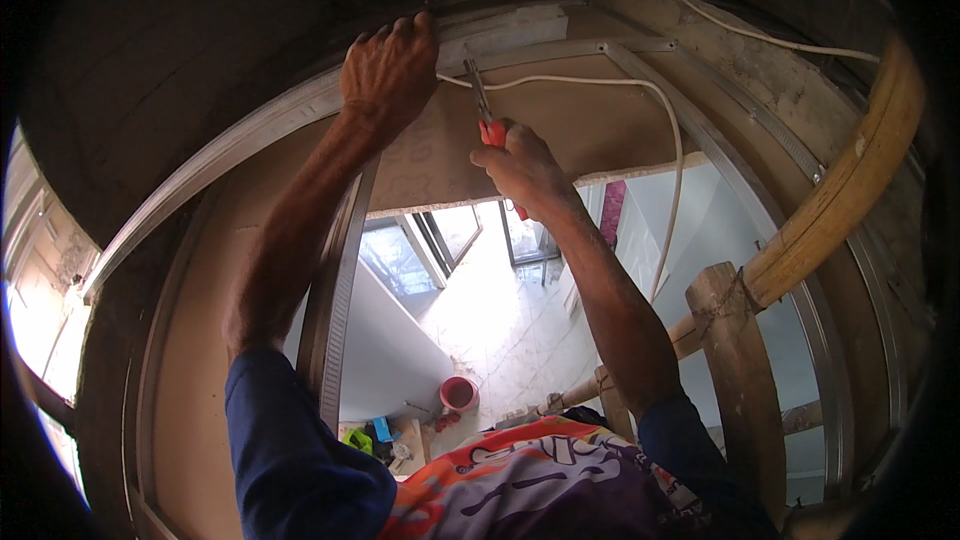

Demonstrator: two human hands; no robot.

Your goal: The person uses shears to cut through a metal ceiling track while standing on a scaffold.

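My left hand [390, 70] is raised overhead, fingers pressed against a grey metal ceiling channel [250, 125] where it meets a vertical metal stud [340, 270]. My right hand [520, 165] grips red-handled pliers [485, 115]; their metal jaws point up at the channel just right of my left hand. A white cable [640, 90] runs from near the jaws across a brown ceiling board [560, 130] and curves down on the right.
Bamboo and wooden scaffold poles [840, 200] cross at the right, tied to a wooden post [735, 360]. Far below are a tiled floor, a red bucket [459, 393], a leaning white board [385, 340] and small tools. Metal framing [760, 130] rings the opening.
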